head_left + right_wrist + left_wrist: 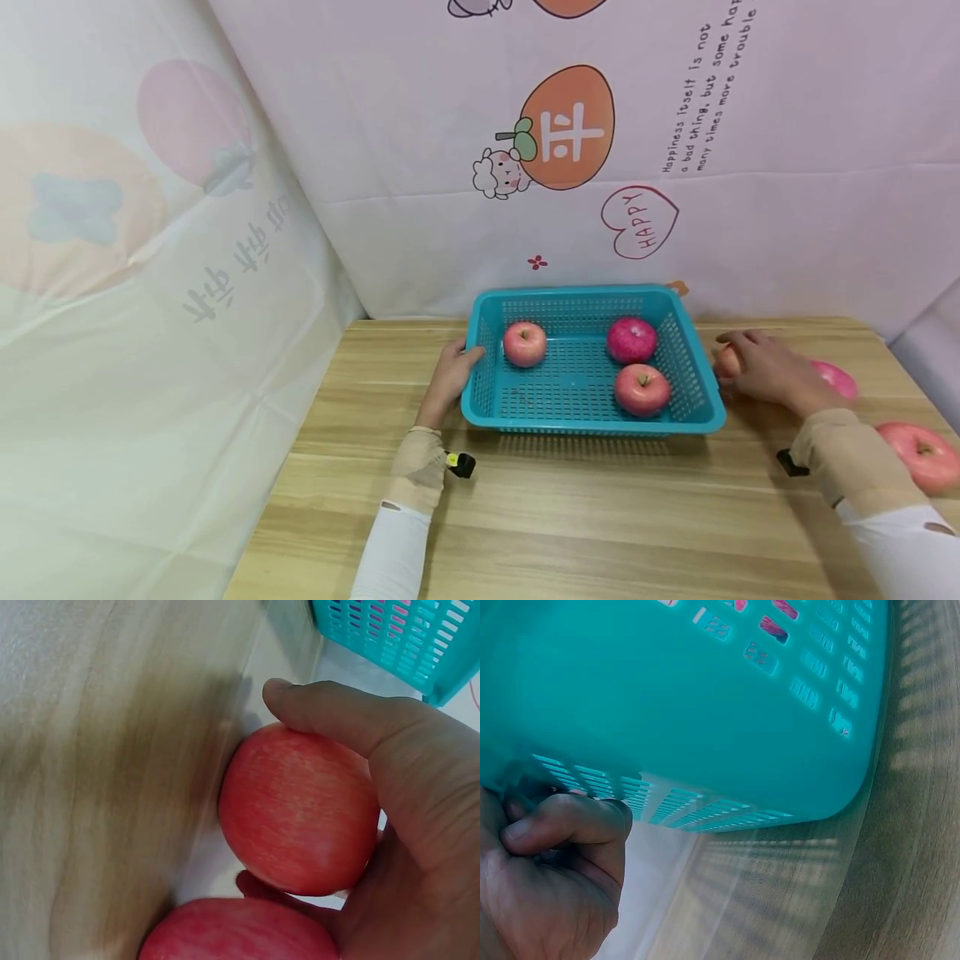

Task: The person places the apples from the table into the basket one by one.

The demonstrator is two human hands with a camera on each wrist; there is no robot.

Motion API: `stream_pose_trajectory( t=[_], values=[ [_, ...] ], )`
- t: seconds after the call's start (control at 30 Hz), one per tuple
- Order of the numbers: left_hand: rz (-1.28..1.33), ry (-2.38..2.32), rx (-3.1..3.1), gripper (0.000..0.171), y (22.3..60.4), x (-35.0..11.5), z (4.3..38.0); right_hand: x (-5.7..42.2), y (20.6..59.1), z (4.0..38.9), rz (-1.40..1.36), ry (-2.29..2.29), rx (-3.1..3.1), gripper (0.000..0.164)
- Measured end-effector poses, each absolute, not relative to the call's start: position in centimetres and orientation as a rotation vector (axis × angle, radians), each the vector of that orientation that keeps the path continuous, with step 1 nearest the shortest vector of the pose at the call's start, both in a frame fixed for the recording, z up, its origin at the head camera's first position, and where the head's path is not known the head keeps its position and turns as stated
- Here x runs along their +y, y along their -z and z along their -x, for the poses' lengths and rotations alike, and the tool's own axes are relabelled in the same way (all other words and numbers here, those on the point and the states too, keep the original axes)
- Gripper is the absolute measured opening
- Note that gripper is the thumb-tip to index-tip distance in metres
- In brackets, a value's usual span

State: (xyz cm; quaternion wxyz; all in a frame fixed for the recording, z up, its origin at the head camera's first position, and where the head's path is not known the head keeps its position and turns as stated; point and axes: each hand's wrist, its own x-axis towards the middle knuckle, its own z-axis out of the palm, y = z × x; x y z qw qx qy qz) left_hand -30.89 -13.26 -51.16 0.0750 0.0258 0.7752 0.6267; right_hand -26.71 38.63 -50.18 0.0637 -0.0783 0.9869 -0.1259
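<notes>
I see wood-grain table point(555, 525), roomy in front of latticed plastic basket point(592, 427). Left hand point(450, 372) grips basket's left rim. Right hand point(772, 371) curls round smooth, streaked apple point(300, 810), just outside right rim.

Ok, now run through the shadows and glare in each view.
Head: fairly even light, with a soft, dotted shadow from the basket on the table along its near side; left wrist: light through the basket's slots makes stripes on the wood, and the left hand looks dim; right wrist: darkish shadow on the wood beside the held apple, pale sheen toward the upper left.
</notes>
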Motion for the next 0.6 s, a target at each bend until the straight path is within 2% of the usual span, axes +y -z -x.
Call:
stream_pose_trajectory(
  t=[0.4,0.6],
  values=[
    [-0.073,-1.87,2.325,0.048,51.36,-13.31,30.96,38.57,50.8,26.83,0.251,0.403,3.015,0.075],
    [-0.076,-1.874,2.327,0.047,51.42,-13.33,31.05,38.58,50.73,26.97,0.218,0.389,3.002,0.079]
  ],
)
